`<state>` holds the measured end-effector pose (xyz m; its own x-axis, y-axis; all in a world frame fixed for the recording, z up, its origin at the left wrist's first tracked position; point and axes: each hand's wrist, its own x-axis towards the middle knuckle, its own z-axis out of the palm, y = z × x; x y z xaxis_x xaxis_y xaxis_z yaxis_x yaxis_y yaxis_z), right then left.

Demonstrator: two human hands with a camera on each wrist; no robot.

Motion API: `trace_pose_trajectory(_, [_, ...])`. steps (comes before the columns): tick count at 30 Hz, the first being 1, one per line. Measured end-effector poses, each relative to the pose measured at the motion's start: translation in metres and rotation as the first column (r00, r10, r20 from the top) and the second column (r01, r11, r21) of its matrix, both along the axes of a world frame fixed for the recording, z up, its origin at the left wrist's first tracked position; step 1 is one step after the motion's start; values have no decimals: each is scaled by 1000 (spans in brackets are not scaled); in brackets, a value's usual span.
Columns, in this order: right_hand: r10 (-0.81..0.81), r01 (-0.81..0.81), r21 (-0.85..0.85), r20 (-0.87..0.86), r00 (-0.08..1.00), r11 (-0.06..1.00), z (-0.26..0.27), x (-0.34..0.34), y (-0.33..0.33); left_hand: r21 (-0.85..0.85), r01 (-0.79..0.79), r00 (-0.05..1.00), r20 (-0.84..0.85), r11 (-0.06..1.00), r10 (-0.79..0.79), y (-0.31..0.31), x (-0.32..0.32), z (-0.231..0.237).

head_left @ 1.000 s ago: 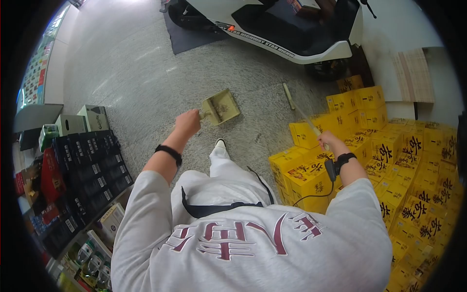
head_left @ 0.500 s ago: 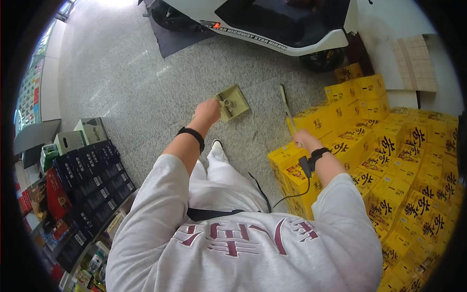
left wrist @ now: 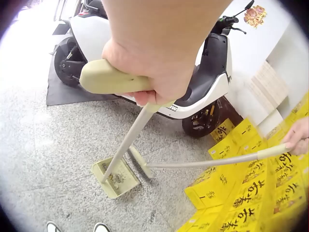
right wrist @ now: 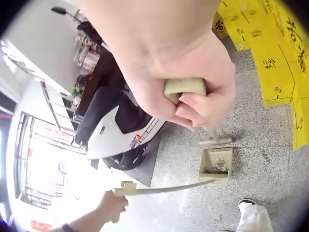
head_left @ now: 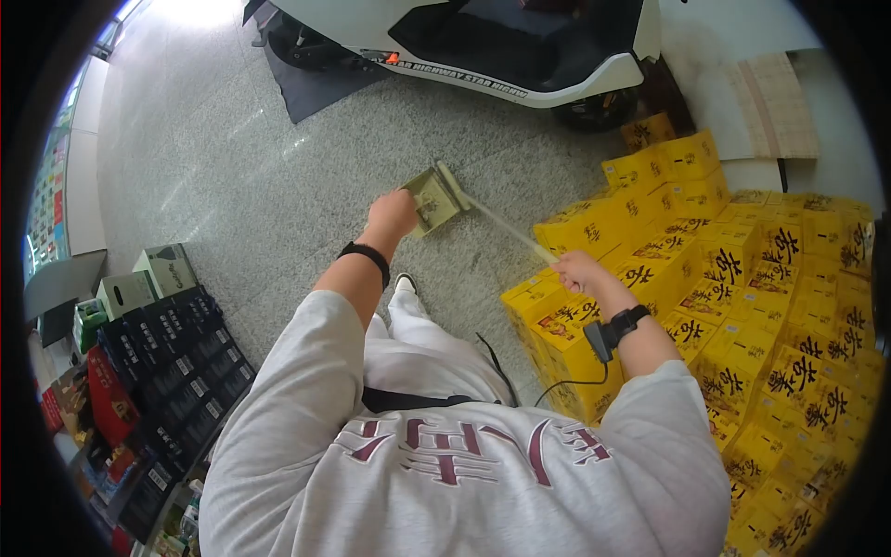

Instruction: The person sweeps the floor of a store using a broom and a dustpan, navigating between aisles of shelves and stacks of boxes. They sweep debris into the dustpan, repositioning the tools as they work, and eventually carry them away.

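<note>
My left hand (head_left: 393, 215) grips the pale yellow-green handle (left wrist: 108, 77) of a long-handled dustpan. Its pan (left wrist: 126, 180), with comb teeth and some dark debris inside, lies low on the floor ahead of my feet. With curled fingers my right hand (head_left: 579, 273) holds the end of a broom's handle (right wrist: 186, 87). The broom's stick (head_left: 510, 228) slants down to the left, and its narrow head (head_left: 454, 186) sits right at the pan's open front edge. In the right wrist view, debris (right wrist: 215, 169) shows inside the pan.
Stacked yellow cartons (head_left: 668, 269) rise close on my right. A white scooter (head_left: 501, 70) stands ahead over a dark mat (head_left: 311, 88). Dark boxes (head_left: 186, 362) line my left side. Speckled grey floor (head_left: 251, 186) spreads between them.
The broom head has swung left, from beside the yellow cartons to the dustpan's front edge. My left hand and the dustpan have shifted slightly to the right since the first frame.
</note>
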<state>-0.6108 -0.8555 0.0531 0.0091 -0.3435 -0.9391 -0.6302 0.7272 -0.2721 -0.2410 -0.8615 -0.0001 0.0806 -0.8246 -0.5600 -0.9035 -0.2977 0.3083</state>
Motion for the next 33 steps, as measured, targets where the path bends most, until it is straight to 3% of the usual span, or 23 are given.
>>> trace_pose_trajectory(1, [9,-9,-3,-4,1000,1000,-1,2,4,-22,-16,1000,2,1000,16,3,1,-2])
trace_pose_trajectory(3, [233,-268,-155,-209,950,951,-12,12,15,-46,-41,999,4,998,41,6,2,-3])
trace_pose_trajectory(6, [207,-265,-182,-286,936,947,-22,47,12,-22,-16,1000,5,1000,16,9,5,1])
trace_pose_trajectory(8, [261,-334,-219,-306,916,917,-86,43,18,-55,-22,1000,-8,998,21,12,5,0])
trace_pose_trajectory(9, [309,-396,-254,-321,895,882,-91,55,19,-55,-30,1000,-11,998,30,12,5,3])
trace_pose_trajectory(10, [320,-406,-253,-320,892,878,-94,62,20,-27,-13,1000,1,1000,13,11,4,6])
trace_pose_trajectory(12, [556,-617,-103,-338,759,780,-79,82,24,4,-1,1000,20,1000,1,12,5,8])
trace_pose_trajectory(13, [560,-619,-103,-332,759,778,-58,89,22,-23,-17,1000,21,1000,18,14,5,4])
trace_pose_trajectory(15, [173,-175,-40,-47,984,984,-15,88,15,-45,-29,999,20,999,30,21,7,-2])
trace_pose_trajectory(16, [173,-175,-39,-47,984,984,-8,77,12,-39,-53,999,1,998,53,22,7,-3])
trace_pose_trajectory(18, [10,-9,-27,41,999,1000,4,59,4,-35,-81,997,-16,996,81,24,9,-6])
trace_pose_trajectory(19, [15,-13,-28,44,999,1000,7,59,5,-46,-77,997,-12,996,76,27,9,-6])
trace_pose_trajectory(21, [161,-177,-121,-132,978,977,13,61,8,-56,-73,997,-6,996,73,29,10,-5])
trace_pose_trajectory(22, [162,-178,-120,-131,978,977,6,63,10,-51,-71,997,-14,996,70,30,9,-3])
trace_pose_trajectory(24, [309,-357,-234,-216,926,904,-21,73,13,-47,-66,998,-18,997,65,31,9,-2])
trace_pose_trajectory(28, [385,-456,-179,-326,864,872,-52,106,12,-61,-84,996,-29,995,83,31,9,-4])
trace_pose_trajectory(30, [597,-687,-192,-368,712,701,-71,112,17,-54,-95,995,-31,994,93,32,10,-1])
trace_pose_trajectory(31, [600,-689,-192,-367,711,699,-57,123,21,-49,-90,996,-28,995,89,33,11,1])
trace_pose_trajectory(33, [504,-545,-151,-243,829,824,-26,134,31,-42,-84,996,-30,996,83,36,11,2])
